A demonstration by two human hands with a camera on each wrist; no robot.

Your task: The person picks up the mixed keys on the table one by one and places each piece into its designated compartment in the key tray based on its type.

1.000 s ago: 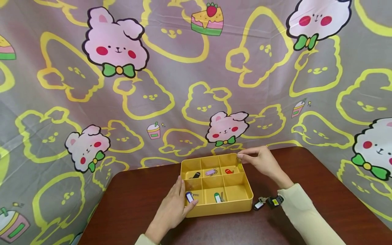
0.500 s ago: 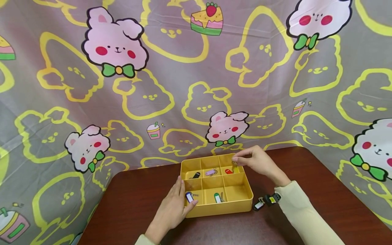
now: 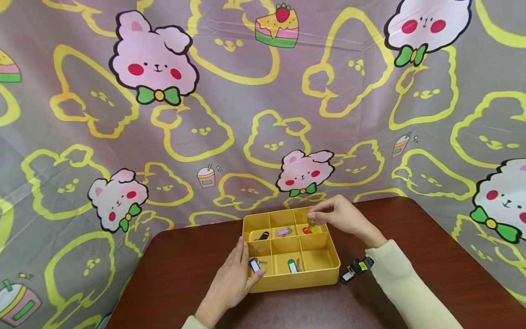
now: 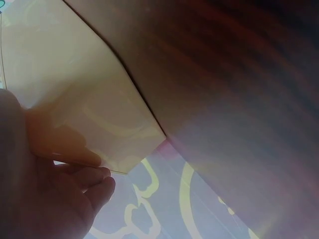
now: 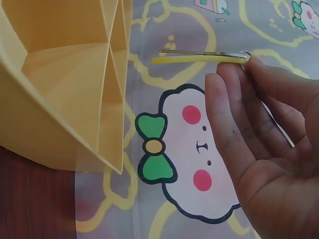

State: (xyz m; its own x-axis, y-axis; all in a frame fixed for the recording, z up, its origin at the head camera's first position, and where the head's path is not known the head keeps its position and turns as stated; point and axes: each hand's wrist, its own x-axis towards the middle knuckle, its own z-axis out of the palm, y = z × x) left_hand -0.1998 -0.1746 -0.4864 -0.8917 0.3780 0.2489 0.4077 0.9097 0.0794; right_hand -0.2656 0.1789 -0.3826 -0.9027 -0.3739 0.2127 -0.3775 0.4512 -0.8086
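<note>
My left hand (image 3: pixel 234 276) rests on the left side of a yellow six-compartment box (image 3: pixel 293 282), fingers straight along its wall and thumb over the front rim. In the left wrist view, fingers touch the box's edge. My right hand (image 3: pixel 345 217) pinches a key ring, from which a yellow key tag (image 3: pixel 314 228) and a key (image 5: pixel 182 52) hang over the back right compartment. A red key tag (image 3: pixel 306 230) lies in that compartment. A lilac tag (image 3: pixel 282 232) with its ring lies in the back middle, a black tag (image 3: pixel 263 235) in the back left.
A blue key tag (image 3: pixel 255 265) with a key lies front left, a green tag (image 3: pixel 292 266) front middle. On the brown table (image 3: pixel 185 260), a black-edged key tag (image 3: pixel 347 275) lies right of the box. A patterned cloth (image 3: pixel 230 137) hangs behind.
My right hand has moved left and slightly down from the box's back right corner, bringing the yellow key tag above the red one. The left hand has stayed in place.
</note>
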